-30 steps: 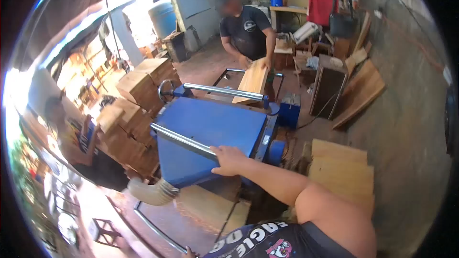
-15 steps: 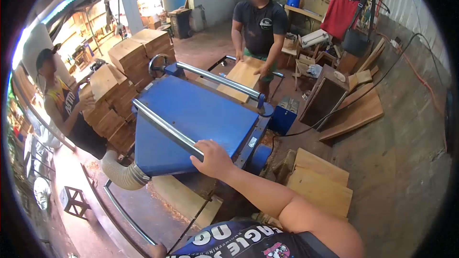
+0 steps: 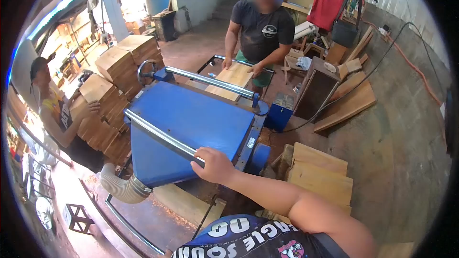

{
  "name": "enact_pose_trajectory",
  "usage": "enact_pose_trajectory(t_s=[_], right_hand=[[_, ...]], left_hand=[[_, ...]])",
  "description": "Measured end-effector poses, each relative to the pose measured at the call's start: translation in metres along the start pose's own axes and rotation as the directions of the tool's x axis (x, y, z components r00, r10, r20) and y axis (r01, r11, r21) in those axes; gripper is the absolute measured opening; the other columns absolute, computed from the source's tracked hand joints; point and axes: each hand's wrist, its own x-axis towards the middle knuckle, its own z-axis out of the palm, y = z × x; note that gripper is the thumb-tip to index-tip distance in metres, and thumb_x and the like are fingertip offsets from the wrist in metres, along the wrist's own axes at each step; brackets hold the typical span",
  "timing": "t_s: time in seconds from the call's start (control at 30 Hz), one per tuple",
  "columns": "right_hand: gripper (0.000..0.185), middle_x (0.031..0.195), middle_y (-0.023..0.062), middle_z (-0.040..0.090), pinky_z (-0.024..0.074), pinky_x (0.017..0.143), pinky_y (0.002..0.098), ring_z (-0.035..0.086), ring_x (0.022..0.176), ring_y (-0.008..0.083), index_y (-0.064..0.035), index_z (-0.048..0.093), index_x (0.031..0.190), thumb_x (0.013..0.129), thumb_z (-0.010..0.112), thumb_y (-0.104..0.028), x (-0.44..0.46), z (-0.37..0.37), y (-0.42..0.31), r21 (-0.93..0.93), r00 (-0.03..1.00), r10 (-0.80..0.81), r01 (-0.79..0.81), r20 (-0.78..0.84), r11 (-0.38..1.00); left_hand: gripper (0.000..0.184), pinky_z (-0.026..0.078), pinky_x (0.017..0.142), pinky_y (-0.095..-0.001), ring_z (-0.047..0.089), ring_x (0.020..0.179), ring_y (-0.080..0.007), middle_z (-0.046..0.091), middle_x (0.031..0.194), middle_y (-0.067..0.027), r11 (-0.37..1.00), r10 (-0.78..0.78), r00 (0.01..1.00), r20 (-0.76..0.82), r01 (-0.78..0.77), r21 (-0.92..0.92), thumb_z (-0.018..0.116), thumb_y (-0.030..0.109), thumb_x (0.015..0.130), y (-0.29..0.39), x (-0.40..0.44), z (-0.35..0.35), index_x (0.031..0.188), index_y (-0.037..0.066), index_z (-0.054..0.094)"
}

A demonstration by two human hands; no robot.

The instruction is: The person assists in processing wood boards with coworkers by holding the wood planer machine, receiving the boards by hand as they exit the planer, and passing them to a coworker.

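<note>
My right hand (image 3: 213, 165) reaches across in front of me, its fingers curled over the near end of a shiny metal roller (image 3: 160, 134). The roller runs along the top of a blue thickness planer (image 3: 191, 114). At the bottom edge only a sliver of what looks like my left hand (image 3: 168, 254) shows, and its fingers are hidden. On the planer's far side a second roller (image 3: 210, 82) crosses the top. Beyond it a co-worker in a dark shirt holds a pale wooden board (image 3: 232, 80) with both hands at the machine's far end.
Stacks of wooden blocks (image 3: 114, 69) stand left of the planer, beside another person (image 3: 57, 114). A ribbed hose (image 3: 125, 188) leaves the machine at lower left. Boards (image 3: 320, 177) lie at right, and a black cable (image 3: 354, 88) loops past a cabinet (image 3: 315, 88).
The view has shifted slightly. The co-worker leans further forward over the board. My right hand stays on the roller, and less of my left hand shows at the bottom edge.
</note>
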Motion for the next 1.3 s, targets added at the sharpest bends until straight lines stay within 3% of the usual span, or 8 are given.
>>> enact_pose_trajectory(t_s=[0.1, 0.33, 0.57, 0.6, 0.7, 0.93, 1.2, 1.3], right_hand=[[0.03, 0.113, 0.0166, 0.071, 0.0576, 0.089, 0.0489, 0.069, 0.105, 0.0382, -0.0045, 0.07, 0.106, 0.092, 0.07, -0.03, -0.001, 0.014, 0.007, -0.06, 0.986, -0.081, 0.072, -0.149, 0.996], [0.026, 0.099, 0.0161, 0.068, 0.0569, 0.082, 0.0488, 0.068, 0.095, 0.0377, -0.0053, 0.073, 0.097, 0.085, 0.074, -0.029, 0.008, 0.011, -0.003, -0.205, 0.982, -0.159, 0.135, -0.104, 0.969], [0.025, 0.112, 0.0111, 0.072, 0.0585, 0.091, 0.0452, 0.069, 0.113, 0.0325, -0.0067, 0.071, 0.098, 0.086, 0.076, -0.028, 0.003, 0.017, 0.0, -0.242, 0.965, -0.192, 0.146, -0.18, 0.959], [0.025, 0.112, 0.0107, 0.072, 0.0585, 0.092, 0.0451, 0.069, 0.113, 0.0321, -0.0067, 0.072, 0.098, 0.086, 0.076, -0.028, 0.003, 0.017, 0.0, -0.232, 0.966, -0.19, 0.147, -0.175, 0.961], [0.027, 0.119, 0.0123, 0.072, 0.0573, 0.095, 0.0465, 0.068, 0.115, 0.0347, -0.006, 0.072, 0.102, 0.087, 0.077, -0.027, 0.0, 0.016, 0.0, -0.19, 0.978, -0.166, 0.141, -0.125, 0.972], [0.031, 0.13, 0.0129, 0.068, 0.0555, 0.098, 0.0464, 0.066, 0.121, 0.036, -0.0075, 0.074, 0.108, 0.087, 0.078, -0.029, 0.0, 0.004, -0.017, -0.157, 0.998, -0.019, 0.028, 0.06, 0.987], [0.035, 0.13, 0.0148, 0.07, 0.0507, 0.106, 0.0461, 0.062, 0.128, 0.0357, -0.0068, 0.074, 0.112, 0.087, 0.079, -0.03, 0.003, -0.006, -0.01, -0.081, 0.987, -0.069, 0.081, 0.147, 0.993], [0.036, 0.13, 0.0157, 0.07, 0.0505, 0.107, 0.0453, 0.062, 0.127, 0.036, -0.0058, 0.073, 0.114, 0.087, 0.078, -0.029, 0.017, -0.008, -0.016, -0.127, 0.97, -0.1, 0.131, 0.223, 0.983]], left_hand=[[0.036, 0.059, 0.085, -0.0511, 0.075, 0.098, -0.0441, 0.075, 0.102, -0.0277, 1.0, -0.004, 1.0, 0.005, 0.005, -0.023, 0.077, 0.018, 0.078, 0.001, 0.004, 0.002, 0.102, -0.006, 0.07], [0.036, 0.058, 0.087, -0.0504, 0.074, 0.101, -0.044, 0.075, 0.105, -0.0279, 0.993, -0.064, 0.996, 0.068, 0.071, -0.096, 0.075, 0.018, 0.079, -0.029, -0.02, -0.006, 0.106, -0.005, 0.07], [0.043, 0.054, 0.098, -0.0474, 0.071, 0.111, -0.0441, 0.074, 0.114, -0.0274, 0.968, -0.225, 0.97, -0.09, 0.212, -0.135, 0.07, 0.021, 0.084, -0.009, -0.036, -0.001, 0.121, -0.001, 0.066], [0.054, 0.051, 0.103, -0.0523, 0.066, 0.119, -0.0489, 0.066, 0.128, -0.0337, 0.956, -0.186, 0.982, 0.043, 0.191, -0.225, 0.068, 0.012, 0.087, -0.001, -0.044, -0.021, 0.135, -0.005, 0.05], [0.047, 0.052, 0.102, -0.0512, 0.067, 0.117, -0.0485, 0.067, 0.125, -0.0339, 0.973, -0.11, 0.993, 0.035, 0.114, -0.2, 0.067, 0.014, 0.09, 0.036, -0.085, -0.074, 0.132, -0.004, 0.053], [0.057, 0.058, 0.084, -0.0513, 0.072, 0.103, -0.0472, 0.07, 0.114, -0.0328, 0.982, -0.09, 0.993, 0.075, 0.102, -0.162, 0.081, 0.029, 0.091, -0.016, -0.048, -0.036, 0.125, -0.007, 0.053], [0.059, 0.058, 0.053, -0.0468, 0.076, 0.076, -0.0418, 0.071, 0.102, -0.0318, 0.967, -0.087, 0.991, 0.101, 0.108, -0.23, 0.08, 0.032, 0.094, 0.002, -0.064, -0.046, 0.122, -0.009, 0.049], [0.059, 0.059, 0.06, -0.0485, 0.076, 0.083, -0.0435, 0.071, 0.105, -0.0329, 0.962, -0.097, 0.989, 0.114, 0.123, -0.245, 0.08, 0.032, 0.094, 0.006, -0.066, -0.049, 0.123, -0.009, 0.049]])
